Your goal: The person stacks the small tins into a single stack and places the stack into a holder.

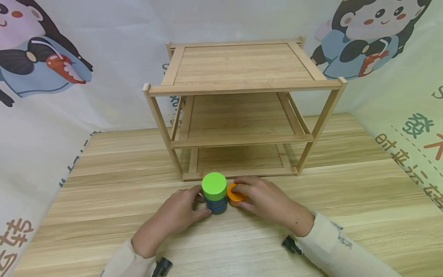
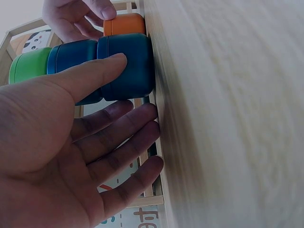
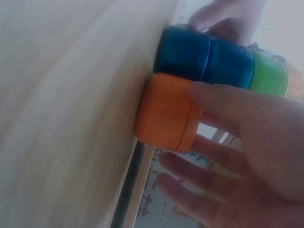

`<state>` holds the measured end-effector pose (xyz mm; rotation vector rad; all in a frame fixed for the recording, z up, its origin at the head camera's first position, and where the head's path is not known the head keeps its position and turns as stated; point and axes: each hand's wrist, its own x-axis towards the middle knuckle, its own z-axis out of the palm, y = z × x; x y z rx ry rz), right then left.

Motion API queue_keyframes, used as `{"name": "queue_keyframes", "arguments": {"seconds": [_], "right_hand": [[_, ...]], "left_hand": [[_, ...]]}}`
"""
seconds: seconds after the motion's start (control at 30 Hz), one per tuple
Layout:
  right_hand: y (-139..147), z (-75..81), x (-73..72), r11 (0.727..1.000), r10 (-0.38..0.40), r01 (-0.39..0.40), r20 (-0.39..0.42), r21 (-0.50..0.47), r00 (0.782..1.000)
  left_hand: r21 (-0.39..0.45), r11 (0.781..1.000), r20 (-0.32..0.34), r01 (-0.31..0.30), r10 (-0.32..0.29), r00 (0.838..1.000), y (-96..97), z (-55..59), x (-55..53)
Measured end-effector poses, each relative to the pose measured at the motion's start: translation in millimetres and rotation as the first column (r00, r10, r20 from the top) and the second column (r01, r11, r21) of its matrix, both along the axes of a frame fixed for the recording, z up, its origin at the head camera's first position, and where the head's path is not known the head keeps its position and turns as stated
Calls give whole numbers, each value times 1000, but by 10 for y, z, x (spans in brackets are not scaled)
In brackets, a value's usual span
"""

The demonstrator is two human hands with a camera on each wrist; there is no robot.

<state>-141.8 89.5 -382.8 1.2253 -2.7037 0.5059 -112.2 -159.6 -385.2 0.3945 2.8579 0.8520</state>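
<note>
Clock positions per head view. Stack, bottom up: lower blue jar [image 2: 137, 78], upper blue jar [image 2: 73, 53], green jar [image 1: 214, 185]. Left hand [image 1: 178, 211] at stack's 8 o'clock, not grasping: thumb on lower blue jar, fingers loosely extended. Orange jar [image 3: 164, 111] on table [image 1: 225, 246], stack's 3 o'clock, pinched by right hand [image 1: 264, 198]. Three-tier wooden shelf [image 1: 238, 65] at 12.
</note>
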Motion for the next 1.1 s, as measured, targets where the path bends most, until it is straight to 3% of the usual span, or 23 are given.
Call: {"name": "queue_keyframes", "arguments": {"seconds": [0.5, 1.1], "right_hand": [[14, -19, -8, 999, 22, -21, 19, -43, 1000], [17, 21, -6, 999, 17, -16, 18, -27, 1000]], "left_hand": [[3, 1000, 3, 1, -1, 1000, 11, 7, 9], [5, 1000, 10, -1, 1, 1000, 0, 14, 7]]}}
